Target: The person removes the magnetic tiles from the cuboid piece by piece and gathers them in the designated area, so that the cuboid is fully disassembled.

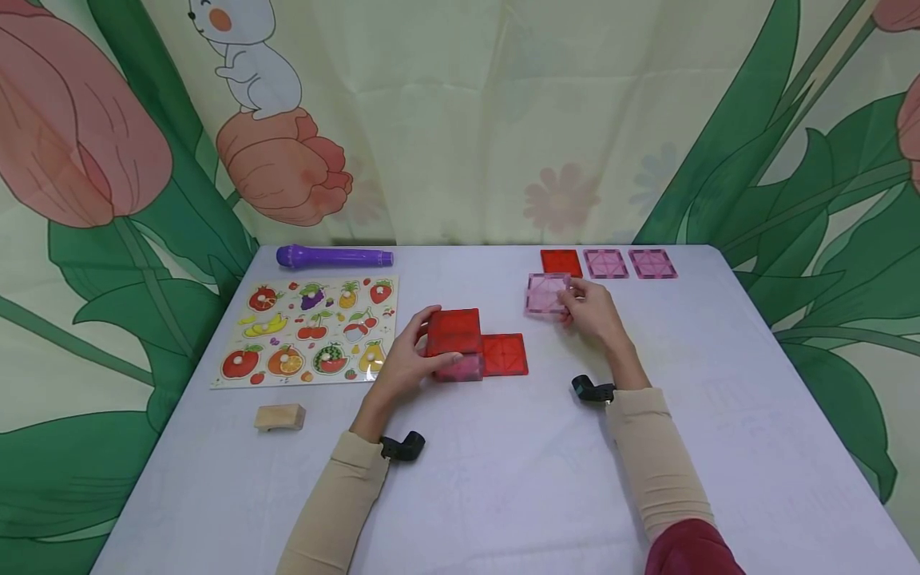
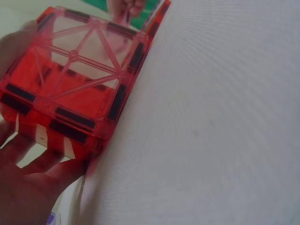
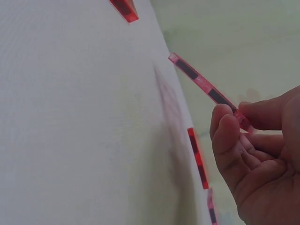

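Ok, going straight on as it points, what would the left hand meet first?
Past the tile box it grips, the left hand looks free to cross the white table, probably until the backdrop; depth is unclear.

Tile box at the table's middle, other pieces to its left, right and rear
On the table, a microphone lies behind a puzzle board, with a block before it; right of the board, the person's left hand holds the tile box from its left; a flat tile lies at the box's right; farther back, the right hand holds a raised tile before a row of three tiles.
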`<state>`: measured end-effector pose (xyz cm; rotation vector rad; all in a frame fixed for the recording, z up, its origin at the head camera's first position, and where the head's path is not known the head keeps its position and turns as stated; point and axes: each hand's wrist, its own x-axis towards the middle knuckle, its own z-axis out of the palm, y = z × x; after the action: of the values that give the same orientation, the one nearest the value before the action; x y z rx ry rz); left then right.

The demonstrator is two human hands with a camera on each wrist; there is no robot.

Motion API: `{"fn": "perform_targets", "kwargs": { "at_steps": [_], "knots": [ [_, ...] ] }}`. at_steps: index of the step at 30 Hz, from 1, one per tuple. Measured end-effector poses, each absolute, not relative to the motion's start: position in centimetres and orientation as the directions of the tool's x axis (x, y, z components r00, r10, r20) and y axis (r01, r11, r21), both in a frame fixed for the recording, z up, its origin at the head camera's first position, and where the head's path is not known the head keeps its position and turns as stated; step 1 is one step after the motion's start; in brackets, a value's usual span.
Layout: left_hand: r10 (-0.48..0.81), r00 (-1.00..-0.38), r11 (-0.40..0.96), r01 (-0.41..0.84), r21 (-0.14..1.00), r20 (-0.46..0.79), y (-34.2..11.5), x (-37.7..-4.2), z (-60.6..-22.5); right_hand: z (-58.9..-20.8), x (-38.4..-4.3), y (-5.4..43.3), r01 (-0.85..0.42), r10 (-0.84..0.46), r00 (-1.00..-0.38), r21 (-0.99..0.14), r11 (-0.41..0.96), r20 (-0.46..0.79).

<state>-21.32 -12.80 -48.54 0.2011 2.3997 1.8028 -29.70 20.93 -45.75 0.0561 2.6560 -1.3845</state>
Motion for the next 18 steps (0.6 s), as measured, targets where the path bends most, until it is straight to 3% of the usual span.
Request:
{"fn": "perform_targets", "kwargs": {
  "at_steps": [7,18],
  "knots": [
    [0.184,-0.981,0.275,-0.005,0.961,-0.057,-12.2,-19.7,-45.2,-45.8,-30.0,22.0,0.137,0.001,-0.986,-0.792,0.595,-0.169],
    [0.179,-0.983,0.278,0.006,0.961,-0.046,-12.1,-19.7,-45.5,-46.1,-30.1,22.9,0.19,0.051,-0.979,-0.78,0.597,-0.2]
  ]
}}
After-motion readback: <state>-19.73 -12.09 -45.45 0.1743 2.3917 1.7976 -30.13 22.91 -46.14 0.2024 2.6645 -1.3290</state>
